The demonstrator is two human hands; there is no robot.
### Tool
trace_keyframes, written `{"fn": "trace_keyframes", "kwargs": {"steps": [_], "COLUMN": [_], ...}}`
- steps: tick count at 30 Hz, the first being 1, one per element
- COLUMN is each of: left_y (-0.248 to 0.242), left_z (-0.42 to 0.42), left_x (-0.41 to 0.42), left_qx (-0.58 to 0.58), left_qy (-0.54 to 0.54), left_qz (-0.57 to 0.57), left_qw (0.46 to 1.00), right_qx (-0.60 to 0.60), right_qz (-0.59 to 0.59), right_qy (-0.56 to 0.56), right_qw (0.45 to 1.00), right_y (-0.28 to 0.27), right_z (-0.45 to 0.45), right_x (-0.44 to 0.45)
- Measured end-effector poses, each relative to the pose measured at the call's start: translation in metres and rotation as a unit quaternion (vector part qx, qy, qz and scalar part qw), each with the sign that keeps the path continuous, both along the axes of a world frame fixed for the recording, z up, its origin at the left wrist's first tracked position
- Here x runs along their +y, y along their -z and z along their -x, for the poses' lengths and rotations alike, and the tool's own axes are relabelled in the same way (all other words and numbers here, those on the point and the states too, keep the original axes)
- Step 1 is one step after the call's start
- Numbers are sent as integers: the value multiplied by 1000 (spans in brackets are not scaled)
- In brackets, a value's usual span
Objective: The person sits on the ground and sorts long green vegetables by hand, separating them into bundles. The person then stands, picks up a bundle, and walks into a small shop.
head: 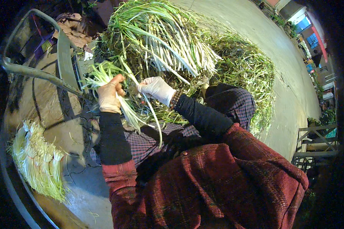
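Observation:
My left hand [111, 94], in a stained glove, is shut around a bunch of pale green leafy stalks [129, 111], their leafy tops fanning out above the fist. To its right, my right hand [156, 88], in a whitish glove, pinches a single long stalk [153, 113] whose lower end hangs over my lap. Beyond both hands lies a large heap of long white-stemmed green stalks [175, 48], which look like garlic or leek shoots. Loose leaves and trimmings lie under the hands.
Tied bundles of pale stalks [35, 160] lie on the ground at the lower left. A curved metal frame [31, 71] stands at the upper left near a purple broom [44, 44]. Leafy waste [246, 65] is piled to the right, beside concrete pavement [286, 71].

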State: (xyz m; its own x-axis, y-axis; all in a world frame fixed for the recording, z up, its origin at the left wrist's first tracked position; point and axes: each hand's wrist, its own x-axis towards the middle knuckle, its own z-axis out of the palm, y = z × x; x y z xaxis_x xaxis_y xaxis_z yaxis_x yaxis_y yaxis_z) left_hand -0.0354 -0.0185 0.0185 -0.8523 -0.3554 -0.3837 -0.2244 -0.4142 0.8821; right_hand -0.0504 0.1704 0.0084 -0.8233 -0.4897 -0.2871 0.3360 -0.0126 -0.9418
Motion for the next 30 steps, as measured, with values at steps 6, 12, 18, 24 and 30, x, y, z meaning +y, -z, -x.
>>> {"fn": "trace_keyframes", "kwargs": {"steps": [6,12,18,24,30], "left_y": [11,6,-13,-29,-39], "left_z": [-6,-2,3,-14,-18], "left_x": [21,33,6,-64,-86], "left_qx": [-8,-9,49,98,179], "left_qy": [175,118,-42,-114,-37], "left_qz": [-42,-67,-174,-166,-164], "left_qw": [984,991,983,974,969], "right_qx": [34,-17,4,323,311], "right_qz": [-28,15,-115,-349,-667], "right_qy": [-28,39,20,-386,-493], "right_qw": [999,999,993,791,464], "right_y": [3,-3,11,67,-1], "right_z": [1,-1,-22,-88,-74], "right_x": [9,0,24,158,182]}}
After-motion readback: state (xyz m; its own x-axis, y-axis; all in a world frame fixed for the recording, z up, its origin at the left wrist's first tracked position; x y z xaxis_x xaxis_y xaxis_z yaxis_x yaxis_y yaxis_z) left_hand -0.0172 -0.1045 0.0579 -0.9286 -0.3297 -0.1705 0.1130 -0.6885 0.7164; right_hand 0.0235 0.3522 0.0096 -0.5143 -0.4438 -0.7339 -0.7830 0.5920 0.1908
